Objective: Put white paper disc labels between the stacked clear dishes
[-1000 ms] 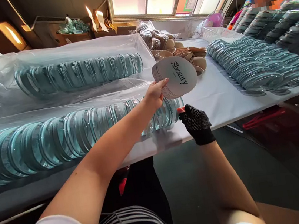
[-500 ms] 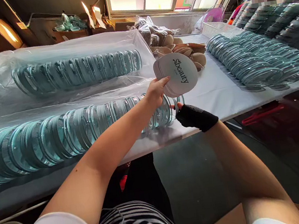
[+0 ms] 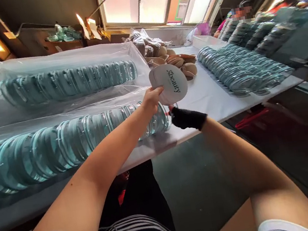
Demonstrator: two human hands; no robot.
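My left hand (image 3: 151, 99), bare, is closed on a stack of white oval cards (image 3: 170, 86) with "beauty" printed on the top one. Thumb on top, it grips the stack's left edge and holds it tilted above the table. My right hand (image 3: 185, 117) wears a black fingerless glove and is closed just below the cards. Its fingertips are at the right end of a long row of clear, bluish round plastic pieces (image 3: 67, 138). What they pinch there is too small and partly hidden to make out.
A second row of clear pieces (image 3: 68, 81) lies behind, on plastic film (image 3: 75, 55). Brown oval pieces (image 3: 190, 69) and bagged ones (image 3: 148, 41) are piled beyond the cards. More clear stacks (image 3: 239, 68) stand at right on the white table (image 3: 215, 102). Another person (image 3: 241, 13) is at the far right.
The view has shifted, so the table and both hands appear further left. The left hand still holds the card stack, and the right hand stays by the row's end.
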